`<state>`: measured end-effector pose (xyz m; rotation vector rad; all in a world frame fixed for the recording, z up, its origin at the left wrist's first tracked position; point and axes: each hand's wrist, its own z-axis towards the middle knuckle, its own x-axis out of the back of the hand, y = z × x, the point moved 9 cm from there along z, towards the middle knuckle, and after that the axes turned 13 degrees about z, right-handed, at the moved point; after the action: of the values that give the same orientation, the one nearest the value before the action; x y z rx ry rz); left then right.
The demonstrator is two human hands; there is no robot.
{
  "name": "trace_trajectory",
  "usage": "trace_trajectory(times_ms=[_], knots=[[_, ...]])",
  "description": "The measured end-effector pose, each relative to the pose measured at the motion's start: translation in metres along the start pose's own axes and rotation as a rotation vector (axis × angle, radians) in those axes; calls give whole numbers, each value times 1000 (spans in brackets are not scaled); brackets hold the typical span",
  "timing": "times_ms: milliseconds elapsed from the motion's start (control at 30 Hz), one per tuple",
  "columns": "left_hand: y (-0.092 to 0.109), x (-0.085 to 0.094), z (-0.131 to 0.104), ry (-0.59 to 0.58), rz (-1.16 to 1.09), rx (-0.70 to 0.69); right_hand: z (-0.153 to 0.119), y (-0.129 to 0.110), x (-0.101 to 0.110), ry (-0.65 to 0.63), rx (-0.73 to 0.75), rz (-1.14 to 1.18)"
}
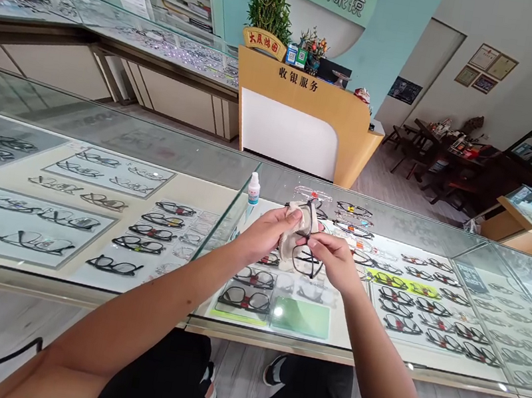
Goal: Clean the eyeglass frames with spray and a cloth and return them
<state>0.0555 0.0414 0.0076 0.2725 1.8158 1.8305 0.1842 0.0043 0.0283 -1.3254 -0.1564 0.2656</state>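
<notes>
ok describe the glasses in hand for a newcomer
Start at the long glass-topped display counter. Above it, a bare left hand grips a cream cloth against dark, thin-rimmed eyeglasses that a bare right hand holds; they're the only pair held.

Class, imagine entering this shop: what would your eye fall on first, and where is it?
The eye falls first on the centre, where the left hand holds a pale cloth and the right hand dark-framed eyeglasses above a glass counter. Left of them stands a white bottle; farther back, a leafy plant stands left on the cashier desk.
</notes>
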Motion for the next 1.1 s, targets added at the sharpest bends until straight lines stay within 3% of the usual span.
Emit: trace_trajectory(times_ms=[300,633,933,1100], knots=[[-1,-1,-1,1,55,-11,0,16,-1,-25,-46,22],[-8,4,4,4,87,-14,2,8,-9,-75,-13,22],[0,0,-1,-46,53,-18,1,17,1,29,-100,112],[0,1,-2,5,89,-43,2,17,-4,-11,-83,146]])
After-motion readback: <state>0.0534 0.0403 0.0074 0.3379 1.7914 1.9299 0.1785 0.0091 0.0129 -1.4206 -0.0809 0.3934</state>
